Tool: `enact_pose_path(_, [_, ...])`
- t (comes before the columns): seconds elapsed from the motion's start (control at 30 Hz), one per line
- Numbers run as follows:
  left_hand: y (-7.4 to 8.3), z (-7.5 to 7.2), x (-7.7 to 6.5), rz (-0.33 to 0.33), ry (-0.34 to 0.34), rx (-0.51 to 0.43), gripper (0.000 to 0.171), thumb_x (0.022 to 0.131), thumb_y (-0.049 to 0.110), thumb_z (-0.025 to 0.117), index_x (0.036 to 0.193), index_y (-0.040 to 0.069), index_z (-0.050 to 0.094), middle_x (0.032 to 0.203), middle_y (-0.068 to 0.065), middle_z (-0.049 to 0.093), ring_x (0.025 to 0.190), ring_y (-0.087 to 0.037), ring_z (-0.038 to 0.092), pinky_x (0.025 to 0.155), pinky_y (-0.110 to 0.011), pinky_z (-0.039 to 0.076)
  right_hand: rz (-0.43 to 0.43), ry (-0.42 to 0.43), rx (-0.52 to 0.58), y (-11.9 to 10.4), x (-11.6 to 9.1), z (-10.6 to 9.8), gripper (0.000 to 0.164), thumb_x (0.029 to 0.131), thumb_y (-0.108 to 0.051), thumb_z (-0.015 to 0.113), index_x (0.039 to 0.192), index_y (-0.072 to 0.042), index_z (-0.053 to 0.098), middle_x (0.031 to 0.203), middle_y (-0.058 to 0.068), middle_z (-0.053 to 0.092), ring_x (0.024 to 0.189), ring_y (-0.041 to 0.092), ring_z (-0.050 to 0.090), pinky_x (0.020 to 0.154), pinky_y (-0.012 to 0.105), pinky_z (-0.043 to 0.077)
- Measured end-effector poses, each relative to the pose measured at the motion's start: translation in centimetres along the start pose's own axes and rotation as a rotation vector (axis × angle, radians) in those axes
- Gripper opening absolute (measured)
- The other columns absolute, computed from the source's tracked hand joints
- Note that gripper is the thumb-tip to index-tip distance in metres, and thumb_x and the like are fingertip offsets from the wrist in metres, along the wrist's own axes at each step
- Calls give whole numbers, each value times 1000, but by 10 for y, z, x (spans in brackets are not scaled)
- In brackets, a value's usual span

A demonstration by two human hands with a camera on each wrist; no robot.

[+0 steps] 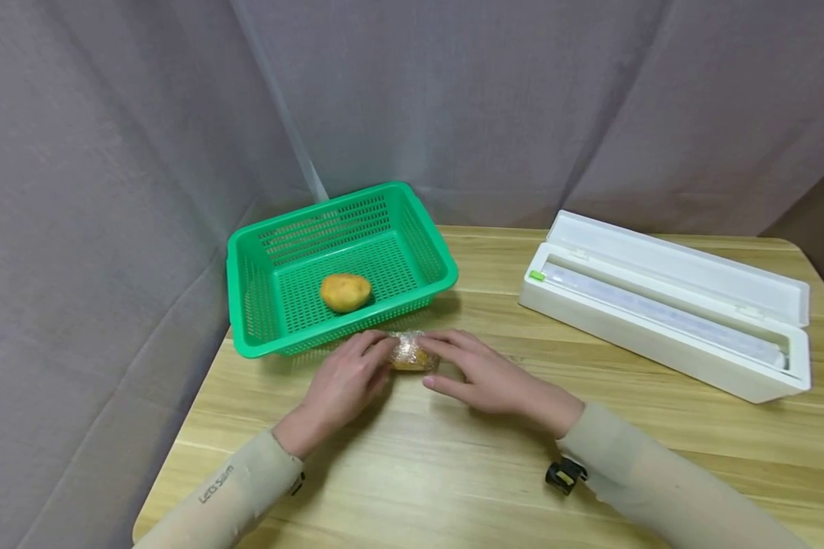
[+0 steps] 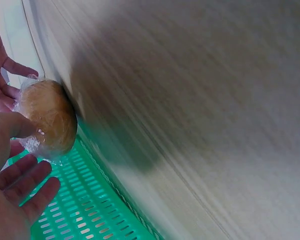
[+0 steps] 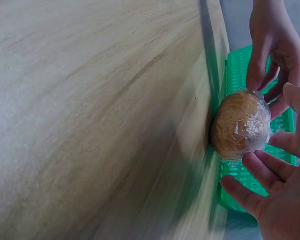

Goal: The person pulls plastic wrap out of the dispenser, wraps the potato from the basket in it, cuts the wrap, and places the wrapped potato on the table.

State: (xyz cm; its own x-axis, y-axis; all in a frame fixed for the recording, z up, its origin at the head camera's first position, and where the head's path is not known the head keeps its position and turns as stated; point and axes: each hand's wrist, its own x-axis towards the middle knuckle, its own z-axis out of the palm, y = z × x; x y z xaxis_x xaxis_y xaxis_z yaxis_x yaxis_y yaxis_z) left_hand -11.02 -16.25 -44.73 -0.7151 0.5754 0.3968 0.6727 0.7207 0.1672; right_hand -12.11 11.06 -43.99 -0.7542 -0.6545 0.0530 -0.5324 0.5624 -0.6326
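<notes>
A potato (image 1: 409, 352) wrapped in clear cling film lies on the wooden table, just in front of the green basket. Crinkled film bunches on its side in the right wrist view, where the potato (image 3: 238, 125) shows brown through it. My left hand (image 1: 350, 374) touches its left end; in the left wrist view the thumb lies against the film and the other fingers of the left hand (image 2: 20, 185) are spread. From the other side my right hand (image 1: 484, 374) touches the film with its fingertips, its fingers loosely extended. An unwrapped potato (image 1: 346, 293) sits inside the basket.
The green perforated basket (image 1: 343, 328) stands at the back left, close to a grey curtain (image 1: 467, 114). At the right, a long white cling film dispenser (image 1: 632, 335) has its lid raised, with a roll inside. Bare wood (image 1: 412, 473) lies between my forearms.
</notes>
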Motion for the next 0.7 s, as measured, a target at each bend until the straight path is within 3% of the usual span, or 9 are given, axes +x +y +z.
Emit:
enact_pose_path(0.27, [0, 0, -1, -7, -4, 9, 47, 89, 10, 86, 133, 6, 70, 127, -12, 70, 112, -28, 70, 98, -43, 59, 7, 24, 0, -1, -3, -2, 65, 107, -49, 63, 162, -17, 48, 164, 10, 47, 153, 34, 42, 121, 59, 37])
enact_pose_path(0.7, [-3, 9, 1, -9, 8, -8, 65, 80, 10, 94, 138, 6, 65, 132, -14, 67, 118, -31, 67, 101, -45, 58, -57, 54, -47, 16, 1, 2, 67, 102, -38, 73, 160, -15, 50, 162, 10, 50, 151, 34, 45, 122, 58, 37])
